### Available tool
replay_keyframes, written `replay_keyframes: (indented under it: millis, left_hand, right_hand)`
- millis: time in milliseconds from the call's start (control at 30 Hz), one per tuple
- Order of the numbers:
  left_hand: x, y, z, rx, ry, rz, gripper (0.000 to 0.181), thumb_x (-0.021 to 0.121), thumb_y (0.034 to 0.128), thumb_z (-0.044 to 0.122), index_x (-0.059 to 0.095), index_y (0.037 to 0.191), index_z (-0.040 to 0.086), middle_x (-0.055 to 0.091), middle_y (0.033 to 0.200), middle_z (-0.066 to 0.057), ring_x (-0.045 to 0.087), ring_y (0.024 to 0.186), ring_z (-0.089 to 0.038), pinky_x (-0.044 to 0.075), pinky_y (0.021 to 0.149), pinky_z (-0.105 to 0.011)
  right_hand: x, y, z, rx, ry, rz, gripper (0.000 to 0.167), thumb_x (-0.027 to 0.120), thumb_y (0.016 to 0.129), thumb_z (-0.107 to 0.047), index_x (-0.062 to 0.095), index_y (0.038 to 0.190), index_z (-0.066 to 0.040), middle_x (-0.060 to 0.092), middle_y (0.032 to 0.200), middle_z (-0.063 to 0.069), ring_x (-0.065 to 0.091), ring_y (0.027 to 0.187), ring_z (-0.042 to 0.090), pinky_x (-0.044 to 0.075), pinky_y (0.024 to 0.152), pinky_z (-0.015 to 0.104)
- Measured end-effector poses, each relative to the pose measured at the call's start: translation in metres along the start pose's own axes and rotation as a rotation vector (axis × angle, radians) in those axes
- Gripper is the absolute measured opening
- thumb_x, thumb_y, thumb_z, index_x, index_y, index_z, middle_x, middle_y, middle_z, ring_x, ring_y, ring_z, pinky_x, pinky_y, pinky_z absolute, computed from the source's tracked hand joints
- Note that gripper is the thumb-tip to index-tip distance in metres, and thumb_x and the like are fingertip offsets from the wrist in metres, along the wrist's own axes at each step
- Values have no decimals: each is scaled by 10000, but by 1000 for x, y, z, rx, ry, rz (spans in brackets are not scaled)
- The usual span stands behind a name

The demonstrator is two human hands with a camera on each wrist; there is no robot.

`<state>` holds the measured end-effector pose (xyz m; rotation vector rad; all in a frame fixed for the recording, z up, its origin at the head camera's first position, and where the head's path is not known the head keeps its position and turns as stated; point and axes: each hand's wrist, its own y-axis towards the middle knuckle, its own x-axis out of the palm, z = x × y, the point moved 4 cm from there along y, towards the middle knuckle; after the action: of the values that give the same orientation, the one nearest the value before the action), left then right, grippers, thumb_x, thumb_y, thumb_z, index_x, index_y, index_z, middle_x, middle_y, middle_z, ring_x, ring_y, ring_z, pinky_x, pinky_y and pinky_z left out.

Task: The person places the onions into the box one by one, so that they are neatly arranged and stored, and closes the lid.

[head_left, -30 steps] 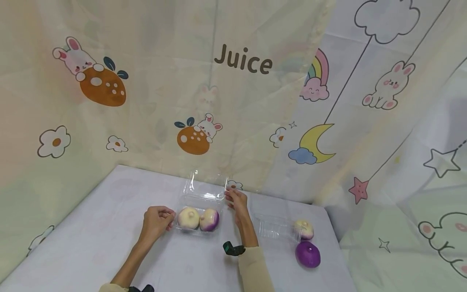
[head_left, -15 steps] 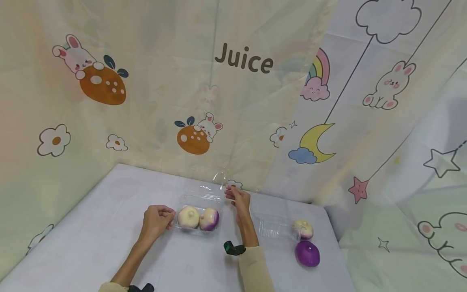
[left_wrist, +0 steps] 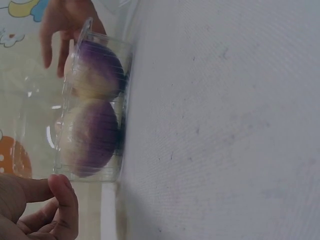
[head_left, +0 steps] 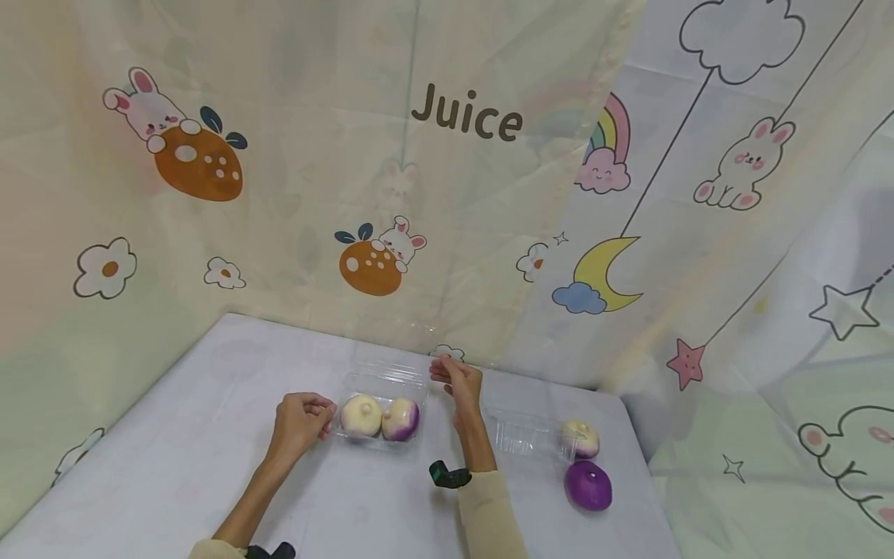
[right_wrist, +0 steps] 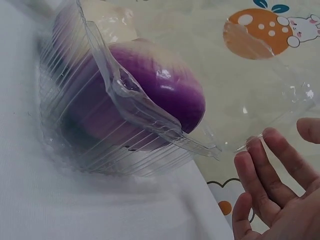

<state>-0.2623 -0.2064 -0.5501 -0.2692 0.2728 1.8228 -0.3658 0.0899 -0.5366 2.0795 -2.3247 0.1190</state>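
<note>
Lettering on the pale curtain (head_left: 314,178) reads "Juice", in dark characters above printed rabbits. Below it, on the white bench (head_left: 174,450), sits a clear container (head_left: 380,445), its 2 round vegetables side by side. From above, the left vegetable (head_left: 361,415) looks mostly cream with a small nub on top; the right vegetable (head_left: 401,420) is cream on its left and purple on its right.

The person's left hand (head_left: 303,415) has thumb and finger pinching the container's left edge. The right hand (head_left: 457,380) holds its fingers extended, thumb set apart; the right wrist view puts 3 fingertips at the edge of the raised clear lid (right_wrist: 292,92), which the head view gives away only by faint glints. The left wrist view, low and side-on, brings out the ribbed wall and the purple lower halves of both vegetables; the right wrist view shows the right vegetable's glossy purple bulging above the rim.

Off to the right lies a second clear container (head_left: 527,436). By its right end is a cream-and-purple vegetable (head_left: 581,439), inside or beside it I can't tell. Just nearer sits a deep purple vegetable (head_left: 589,487).
</note>
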Motion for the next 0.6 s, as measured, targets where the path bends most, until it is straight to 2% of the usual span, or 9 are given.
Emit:
replay_keyframes:
  millis: [167,400,600]
  left_hand:
    - [0,0,0,5,4,2,102,742,970,-33,762,997,-129,739,701,-159,673,506,-152,576,471,-228]
    - [0,-1,1,-6,18,0,111,745,974,-18,765,1004,-122,740,700,-137,673,508,-148,557,464,-220]
    - [0,-1,0,-12,18,-5,111,747,978,-14,764,1006,-120,735,703,-127,675,514,-152,563,467,-226]
  right_hand:
    - [0,0,-1,0,-7,-2,416,701,1062,-383,841,1067,8,857,994,118,818,830,138,527,866,428]
    - [-1,-1,-1,20,-15,13,477,724,1043,-457,839,1030,6,854,999,120,827,872,209,504,974,493]
    - [-1,-2,-1,9,-12,32,492,745,1027,-475,846,980,5,854,933,93,822,816,179,517,887,448]
